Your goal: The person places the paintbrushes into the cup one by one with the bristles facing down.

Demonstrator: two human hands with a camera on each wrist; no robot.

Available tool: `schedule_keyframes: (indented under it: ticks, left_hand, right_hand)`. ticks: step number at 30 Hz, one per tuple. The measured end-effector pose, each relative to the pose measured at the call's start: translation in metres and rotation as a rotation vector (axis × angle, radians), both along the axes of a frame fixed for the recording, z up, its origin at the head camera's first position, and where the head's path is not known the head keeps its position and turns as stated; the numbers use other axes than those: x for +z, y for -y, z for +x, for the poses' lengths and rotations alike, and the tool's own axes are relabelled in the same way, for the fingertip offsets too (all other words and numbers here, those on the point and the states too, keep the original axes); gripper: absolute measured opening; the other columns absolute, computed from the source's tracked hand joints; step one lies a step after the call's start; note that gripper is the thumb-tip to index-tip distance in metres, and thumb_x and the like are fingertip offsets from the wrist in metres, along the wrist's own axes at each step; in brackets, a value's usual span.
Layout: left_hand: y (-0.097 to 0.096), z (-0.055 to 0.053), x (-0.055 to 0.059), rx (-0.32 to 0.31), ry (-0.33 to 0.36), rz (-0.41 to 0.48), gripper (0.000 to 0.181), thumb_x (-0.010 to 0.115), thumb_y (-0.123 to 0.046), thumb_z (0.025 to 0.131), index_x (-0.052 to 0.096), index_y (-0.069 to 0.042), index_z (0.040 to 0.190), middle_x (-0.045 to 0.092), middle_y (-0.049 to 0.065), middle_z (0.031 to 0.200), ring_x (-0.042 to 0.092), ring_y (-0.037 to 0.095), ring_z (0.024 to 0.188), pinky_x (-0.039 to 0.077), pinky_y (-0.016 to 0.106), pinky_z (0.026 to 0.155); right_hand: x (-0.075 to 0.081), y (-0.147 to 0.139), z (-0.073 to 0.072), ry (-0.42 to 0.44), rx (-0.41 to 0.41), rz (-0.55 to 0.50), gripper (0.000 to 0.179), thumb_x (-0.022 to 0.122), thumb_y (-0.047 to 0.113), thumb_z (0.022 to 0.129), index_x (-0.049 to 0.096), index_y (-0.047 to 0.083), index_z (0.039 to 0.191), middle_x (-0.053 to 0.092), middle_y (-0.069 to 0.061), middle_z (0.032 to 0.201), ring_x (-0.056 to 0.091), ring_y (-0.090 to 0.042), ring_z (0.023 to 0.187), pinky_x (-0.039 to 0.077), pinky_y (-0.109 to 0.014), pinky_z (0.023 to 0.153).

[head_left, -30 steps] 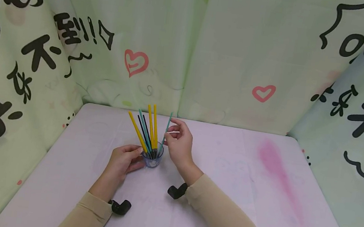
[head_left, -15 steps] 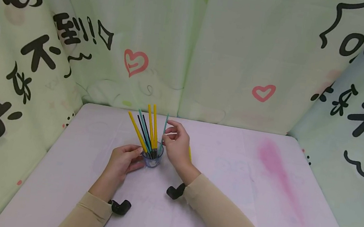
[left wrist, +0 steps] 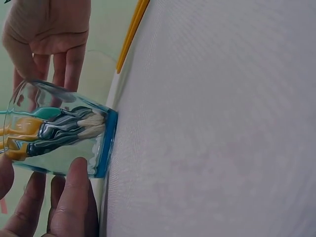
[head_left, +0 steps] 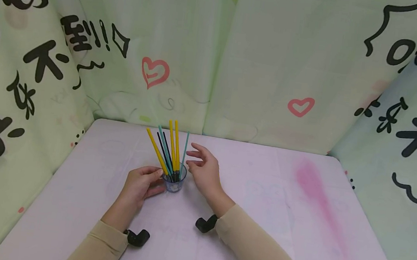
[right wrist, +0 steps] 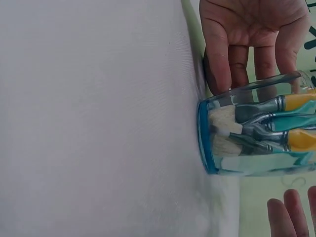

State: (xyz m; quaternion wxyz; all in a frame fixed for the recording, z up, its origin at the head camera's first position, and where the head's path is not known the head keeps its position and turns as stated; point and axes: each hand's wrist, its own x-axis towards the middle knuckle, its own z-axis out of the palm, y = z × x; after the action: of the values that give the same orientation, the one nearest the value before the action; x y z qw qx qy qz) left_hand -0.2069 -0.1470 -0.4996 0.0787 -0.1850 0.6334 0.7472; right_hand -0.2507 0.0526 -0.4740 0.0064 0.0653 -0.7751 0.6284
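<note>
A small clear cup (head_left: 175, 187) with a blue base (right wrist: 204, 138) stands upright near the table's back edge. Several paintbrushes (head_left: 159, 152) lean in it bristles down, with yellow, teal and dark handles. My left hand (head_left: 142, 184) holds the cup from its left side, thumb near the rim and fingers along the wall. One teal paintbrush (head_left: 185, 151) stands apart at the cup's right side. Just right of it hovers my right hand (head_left: 206, 171), fingers spread and holding nothing. Pale bristles (left wrist: 91, 126) show through the cup in the left wrist view.
In the left wrist view, a yellow handle (left wrist: 131, 37) lies on the table beyond the cup; my right hand hides it in the head view. The pale table (head_left: 259, 223) bears a pink smear (head_left: 317, 195). Printed curtains (head_left: 264, 58) enclose its back and sides.
My right hand has brought the teal paintbrush leftward and down into the cup, then let go and spread its fingers. The left hand has stayed at the cup.
</note>
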Motion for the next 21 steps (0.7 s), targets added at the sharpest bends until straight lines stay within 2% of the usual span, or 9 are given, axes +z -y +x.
schedule_keyframes:
  ticks: [11,21]
  left_hand:
    - [0.001,0.001,0.000,-0.010,-0.007,0.004,0.030,0.071,-0.017,0.105,0.071,0.002,0.128,0.077,0.008,0.109,0.073,0.019,0.097,0.069,0.042,0.090]
    - [0.001,0.002,0.000,-0.017,-0.005,0.002,0.031,0.071,-0.018,0.105,0.071,0.001,0.130,0.076,0.008,0.110,0.072,0.020,0.098,0.069,0.043,0.092]
  right_hand:
    - [-0.006,-0.019,0.006,0.047,-0.026,-0.041,0.059,0.066,-0.006,0.099,0.060,0.020,0.151,0.072,-0.022,0.137,0.074,-0.044,0.112,0.069,-0.043,0.090]
    - [-0.006,-0.034,0.013,0.083,-0.055,-0.030,0.056,0.066,-0.002,0.100,0.060,0.021,0.150,0.071,-0.018,0.138,0.074,-0.043,0.114,0.070,-0.037,0.086]
